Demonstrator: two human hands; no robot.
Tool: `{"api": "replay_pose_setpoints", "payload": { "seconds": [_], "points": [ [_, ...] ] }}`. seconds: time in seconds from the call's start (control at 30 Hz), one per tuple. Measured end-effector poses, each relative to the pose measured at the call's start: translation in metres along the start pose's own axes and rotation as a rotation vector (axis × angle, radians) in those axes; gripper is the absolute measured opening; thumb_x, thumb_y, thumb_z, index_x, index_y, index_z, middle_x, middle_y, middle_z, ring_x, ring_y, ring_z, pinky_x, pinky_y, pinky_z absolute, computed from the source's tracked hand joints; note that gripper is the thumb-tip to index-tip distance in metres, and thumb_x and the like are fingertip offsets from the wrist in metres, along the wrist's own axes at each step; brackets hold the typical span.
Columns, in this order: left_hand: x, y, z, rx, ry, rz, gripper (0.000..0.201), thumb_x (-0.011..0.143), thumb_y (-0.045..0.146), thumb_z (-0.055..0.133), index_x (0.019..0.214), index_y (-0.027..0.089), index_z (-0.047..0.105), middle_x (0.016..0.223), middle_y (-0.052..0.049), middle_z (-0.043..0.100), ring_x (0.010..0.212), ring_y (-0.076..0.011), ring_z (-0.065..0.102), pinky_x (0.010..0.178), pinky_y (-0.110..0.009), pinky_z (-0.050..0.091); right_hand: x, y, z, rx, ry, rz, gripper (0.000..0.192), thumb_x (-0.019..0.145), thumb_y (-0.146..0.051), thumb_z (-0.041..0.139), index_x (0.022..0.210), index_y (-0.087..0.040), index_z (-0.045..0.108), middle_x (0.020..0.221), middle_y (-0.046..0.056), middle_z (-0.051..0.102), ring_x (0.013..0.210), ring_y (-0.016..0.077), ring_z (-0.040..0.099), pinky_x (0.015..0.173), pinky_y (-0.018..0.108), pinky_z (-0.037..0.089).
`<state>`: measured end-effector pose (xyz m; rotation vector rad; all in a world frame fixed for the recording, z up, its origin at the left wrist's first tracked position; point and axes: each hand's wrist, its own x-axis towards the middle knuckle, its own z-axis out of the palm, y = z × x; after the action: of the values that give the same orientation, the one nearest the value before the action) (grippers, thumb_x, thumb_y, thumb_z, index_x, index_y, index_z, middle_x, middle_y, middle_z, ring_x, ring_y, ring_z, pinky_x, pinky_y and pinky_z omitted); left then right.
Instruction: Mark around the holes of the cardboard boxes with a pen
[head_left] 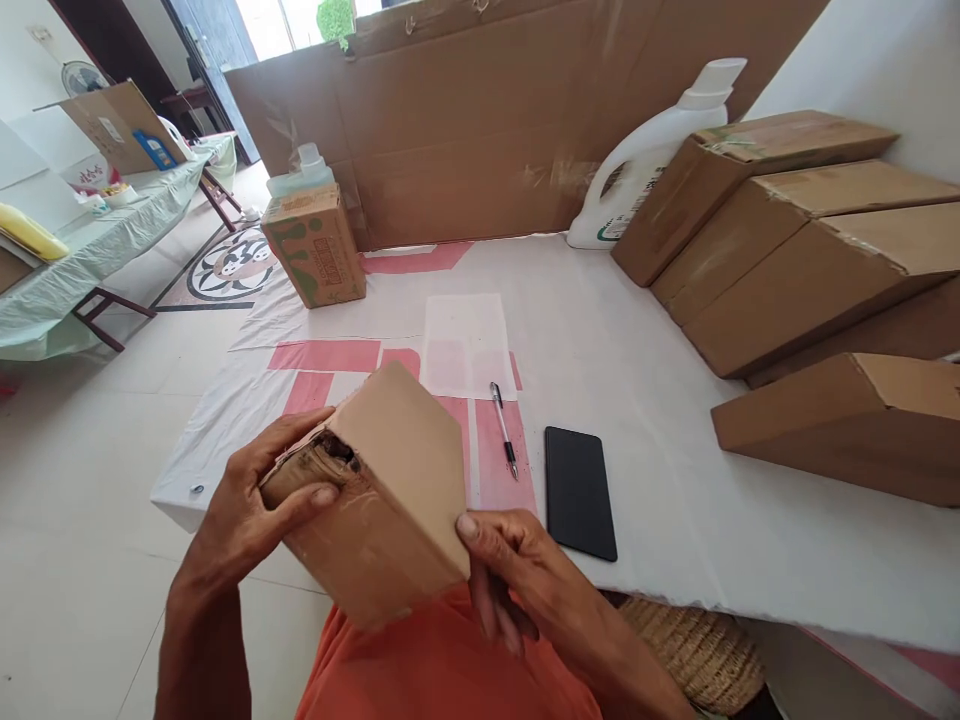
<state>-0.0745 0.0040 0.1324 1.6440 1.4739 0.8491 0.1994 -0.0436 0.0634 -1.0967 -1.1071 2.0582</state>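
A small brown cardboard box (405,450) is held tilted above the near edge of the table, in front of my body. My left hand (274,495) grips its left end, thumb on the near side and fingers behind. Beside that thumb, the box's corner is torn and stained, with a dark hole. At the opposite end, my right hand (510,570) pinches the lower right corner, thumb on top and the other fingers curled below. A pen (504,430) and a black phone (580,493) lie on the table just beyond my right hand.
Several brown cardboard boxes (780,270) line the table's right side. A white jug (645,160) and a printed carton (319,245) stand at the back, before a large cardboard panel (480,130). A pale sheet (465,345) lies mid-table. A woven stool (682,650) sits below the front edge.
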Motion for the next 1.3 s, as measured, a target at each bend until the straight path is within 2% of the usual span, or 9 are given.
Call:
{"api": "replay_pose_setpoints", "payload": {
  "seconds": [0.17, 0.3, 0.4, 0.5, 0.6, 0.73, 1.0, 1.17, 1.3],
  "points": [
    [-0.009, 0.008, 0.002, 0.017, -0.175, -0.223, 0.050, 0.081, 0.065, 0.080, 0.106, 0.022, 0.083, 0.092, -0.008, 0.079, 0.082, -0.0261, 0.073, 0.065, -0.028, 0.058, -0.036, 0.027, 0.006, -0.080, -0.154, 0.081, 0.075, 0.093, -0.092, 0.043, 0.070, -0.022, 0.055, 0.051, -0.001, 0.059, 0.037, 0.0084, 0.045, 0.040, 0.020, 0.031],
    [-0.007, 0.007, 0.019, -0.018, -0.296, -0.277, 0.050, 0.081, 0.067, 0.079, 0.102, 0.022, 0.083, 0.089, -0.006, 0.078, 0.077, -0.0227, 0.072, 0.062, -0.025, 0.055, -0.057, 0.017, -0.013, -0.327, -0.030, -0.036, 0.069, 0.099, -0.081, 0.052, 0.064, -0.021, 0.051, 0.054, -0.002, 0.053, 0.046, 0.0097, 0.050, 0.047, 0.023, 0.036],
    [-0.005, 0.014, 0.029, 0.001, -0.277, -0.258, 0.045, 0.081, 0.062, 0.082, 0.105, 0.024, 0.083, 0.096, -0.005, 0.080, 0.084, -0.0243, 0.074, 0.066, -0.026, 0.056, -0.056, -0.009, -0.018, -0.347, 0.266, -0.170, 0.053, 0.097, -0.074, 0.061, 0.086, -0.023, 0.069, 0.065, -0.001, 0.062, 0.053, 0.0143, 0.058, 0.050, 0.025, 0.045],
    [-0.001, 0.022, 0.036, 0.032, -0.259, -0.206, 0.037, 0.081, 0.054, 0.083, 0.104, 0.025, 0.083, 0.099, -0.005, 0.081, 0.088, -0.0257, 0.075, 0.068, -0.027, 0.057, -0.039, -0.028, -0.006, -0.420, 0.475, -0.370, 0.041, 0.090, -0.057, 0.077, 0.120, -0.029, 0.073, 0.102, 0.005, 0.074, 0.081, 0.0210, 0.070, 0.063, 0.030, 0.057],
    [0.002, 0.025, 0.038, 0.106, -0.246, -0.163, 0.035, 0.083, 0.054, 0.081, 0.102, 0.025, 0.082, 0.097, -0.005, 0.081, 0.086, -0.0250, 0.074, 0.067, -0.027, 0.056, -0.017, -0.034, 0.008, -0.522, 0.454, -0.458, 0.031, 0.096, -0.041, 0.073, 0.125, -0.029, 0.071, 0.122, 0.008, 0.073, 0.104, 0.0254, 0.071, 0.078, 0.036, 0.061],
    [0.004, 0.025, 0.036, 0.238, -0.202, -0.114, 0.044, 0.084, 0.066, 0.077, 0.101, 0.025, 0.082, 0.092, -0.004, 0.080, 0.079, -0.0241, 0.072, 0.066, -0.029, 0.056, -0.002, -0.036, 0.018, -0.606, 0.480, -0.506, 0.016, 0.102, -0.028, 0.061, 0.115, -0.024, 0.069, 0.116, 0.008, 0.072, 0.108, 0.0263, 0.070, 0.098, 0.046, 0.059],
    [0.010, 0.028, 0.041, 0.391, -0.034, -0.017, 0.054, 0.078, 0.072, 0.079, 0.108, 0.028, 0.082, 0.105, -0.007, 0.083, 0.096, -0.0323, 0.076, 0.086, -0.040, 0.062, 0.002, -0.039, 0.034, -0.715, 0.552, -0.522, 0.007, 0.103, -0.027, 0.062, 0.102, -0.023, 0.067, 0.109, 0.010, 0.071, 0.106, 0.0293, 0.068, 0.092, 0.048, 0.061],
    [0.006, 0.023, 0.043, 0.334, 0.022, -0.053, 0.076, 0.075, 0.073, 0.080, 0.137, 0.029, 0.073, 0.124, -0.008, 0.081, 0.110, -0.0351, 0.077, 0.095, -0.045, 0.063, 0.000, -0.037, 0.042, -0.752, 0.543, -0.597, 0.014, 0.105, -0.026, 0.056, 0.107, -0.019, 0.068, 0.106, 0.012, 0.071, 0.103, 0.0313, 0.066, 0.092, 0.052, 0.060],
    [0.003, 0.022, 0.043, 0.330, 0.015, -0.024, 0.067, 0.076, 0.074, 0.079, 0.124, 0.028, 0.080, 0.122, -0.007, 0.082, 0.110, -0.0346, 0.077, 0.098, -0.044, 0.062, -0.002, -0.037, 0.044, -0.750, 0.551, -0.604, 0.012, 0.104, -0.024, 0.058, 0.109, -0.019, 0.068, 0.108, 0.012, 0.070, 0.104, 0.0300, 0.065, 0.093, 0.049, 0.060]
  ]
}}
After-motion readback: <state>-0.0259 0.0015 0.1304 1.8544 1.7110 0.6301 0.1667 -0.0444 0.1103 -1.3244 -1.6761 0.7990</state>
